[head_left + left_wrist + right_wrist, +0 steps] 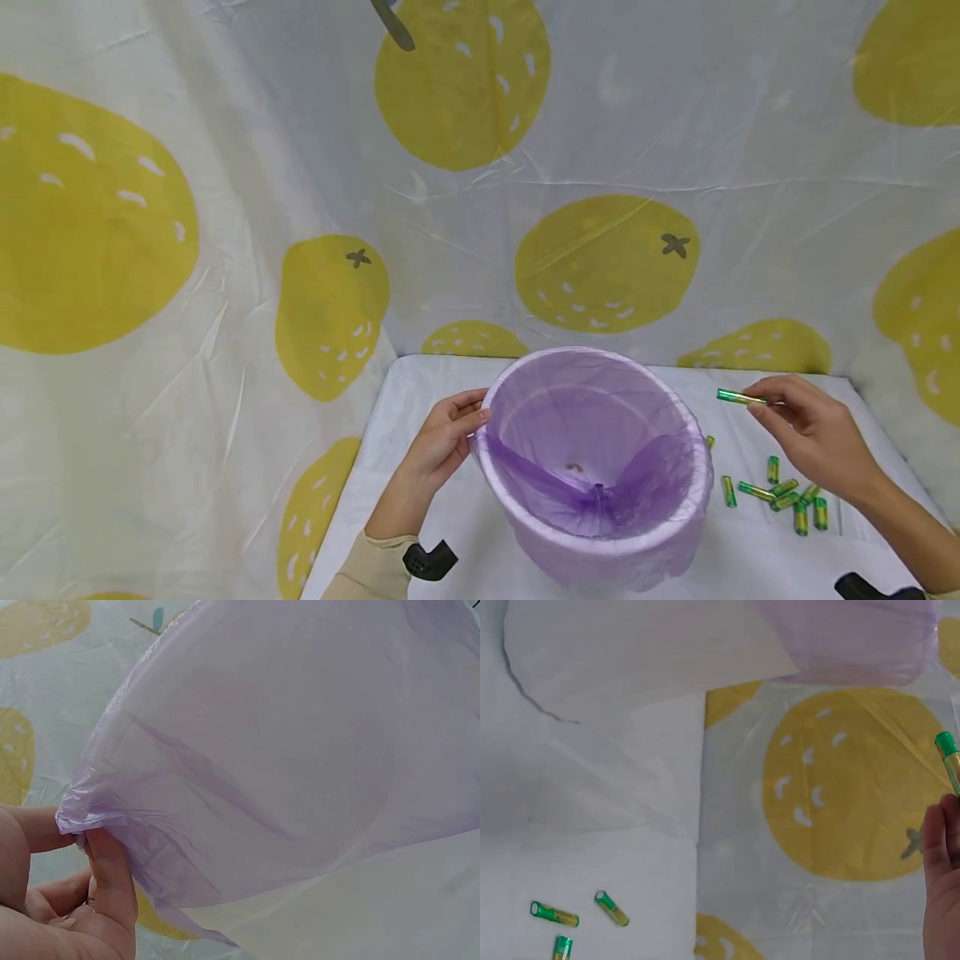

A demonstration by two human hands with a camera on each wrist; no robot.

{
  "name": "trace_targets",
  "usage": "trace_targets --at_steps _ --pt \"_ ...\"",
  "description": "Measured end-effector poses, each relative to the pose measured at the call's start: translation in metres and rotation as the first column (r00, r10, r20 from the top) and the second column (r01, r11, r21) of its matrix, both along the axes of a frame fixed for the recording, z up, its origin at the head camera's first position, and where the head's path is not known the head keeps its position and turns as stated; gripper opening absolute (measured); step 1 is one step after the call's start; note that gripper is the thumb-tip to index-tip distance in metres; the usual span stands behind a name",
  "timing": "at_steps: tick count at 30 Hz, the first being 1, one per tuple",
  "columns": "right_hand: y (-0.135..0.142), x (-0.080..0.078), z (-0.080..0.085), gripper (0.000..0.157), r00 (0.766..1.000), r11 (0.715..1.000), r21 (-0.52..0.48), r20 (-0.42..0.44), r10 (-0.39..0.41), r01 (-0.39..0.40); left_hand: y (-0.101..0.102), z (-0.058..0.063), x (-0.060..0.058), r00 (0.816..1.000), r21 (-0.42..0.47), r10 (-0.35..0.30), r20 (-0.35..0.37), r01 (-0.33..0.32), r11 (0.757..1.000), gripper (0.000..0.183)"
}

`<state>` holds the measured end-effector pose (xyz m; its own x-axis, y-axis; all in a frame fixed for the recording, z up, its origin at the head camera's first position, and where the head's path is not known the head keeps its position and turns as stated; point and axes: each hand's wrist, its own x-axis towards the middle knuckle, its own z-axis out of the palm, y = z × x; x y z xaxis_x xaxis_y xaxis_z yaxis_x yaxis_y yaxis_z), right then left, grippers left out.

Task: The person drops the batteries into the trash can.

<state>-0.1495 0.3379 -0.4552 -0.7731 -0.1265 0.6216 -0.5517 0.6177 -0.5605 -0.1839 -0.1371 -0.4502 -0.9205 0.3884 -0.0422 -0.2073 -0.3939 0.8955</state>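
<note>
A trash can lined with a thin purple bag (600, 546) stands mid-table, its mouth facing up toward the head camera. My left hand (442, 437) pinches the bag-covered rim on its left side; the left wrist view shows thumb and fingers on the purple plastic (225, 750). To the right of the can, my right hand (821, 433) holds a green and gold battery (738, 397) between thumb and fingers, raised above the table. Below that hand several similar batteries (783, 500) lie scattered. Inside the can, the bag is gathered into a knot-like bunch (598, 496).
The white-covered table (457, 542) carries the can and batteries. Behind and to the left hangs a pale sheet (247, 275) printed with yellow fruit. One battery (710, 442) lies close to the can's right side, partly hidden by it.
</note>
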Motion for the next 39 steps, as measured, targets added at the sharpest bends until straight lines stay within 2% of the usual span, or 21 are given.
trace_targets --at_steps 7,10,13,15,21,26,29,31,33,37,39 --pt "-0.016 0.002 0.021 0.037 0.993 0.994 -0.077 0.084 0.081 -0.074 -0.002 0.001 -0.001 1.000 -0.004 -0.015 0.002 0.015 1.000 0.043" --pt "-0.026 0.003 0.031 0.038 0.990 0.991 -0.076 0.083 0.116 -0.110 -0.002 0.001 0.000 1.000 -0.003 -0.010 0.010 0.010 1.000 0.043" --pt "-0.035 0.004 0.039 0.041 0.982 0.982 -0.069 0.054 0.182 -0.178 -0.001 0.000 -0.001 1.000 -0.002 -0.008 0.013 0.008 1.000 0.042" --pt "-0.040 0.003 0.042 0.043 0.971 0.970 -0.062 0.032 0.238 -0.236 -0.001 0.001 -0.001 1.000 0.002 -0.010 0.011 0.010 1.000 0.042" --pt "-0.053 0.004 0.044 0.028 0.933 0.930 -0.074 0.009 0.361 -0.359 -0.001 0.001 -0.003 1.000 0.009 -0.027 0.015 0.027 1.000 0.043" --pt "-0.069 0.002 0.049 0.036 0.884 0.877 -0.105 -0.037 0.467 -0.468 -0.002 0.002 -0.003 0.999 0.010 -0.026 0.023 0.026 1.000 0.044" --pt "-0.079 0.000 0.055 0.036 0.865 0.861 -0.084 -0.063 0.498 -0.501 -0.002 0.002 -0.003 0.999 0.013 -0.024 0.024 0.024 1.000 0.044" --pt "-0.087 -0.001 0.058 0.037 0.863 0.861 -0.062 -0.057 0.502 -0.505 -0.003 0.002 -0.003 0.999 0.016 -0.022 0.024 0.021 1.000 0.044" --pt "-0.093 -0.002 0.060 0.042 0.860 0.859 -0.042 -0.048 0.508 -0.510 -0.003 0.001 -0.003 0.999 0.020 -0.021 0.025 0.020 1.000 0.043" --pt "-0.104 -0.007 0.064 0.054 0.841 0.841 -0.027 -0.049 0.538 -0.540 -0.003 0.001 -0.003 0.999 0.027 -0.025 0.029 0.024 0.999 0.042" --pt "-0.108 -0.009 0.066 0.055 0.832 0.832 -0.018 -0.051 0.553 -0.554 -0.003 0.001 -0.002 0.999 0.030 -0.029 0.028 0.028 0.999 0.042"
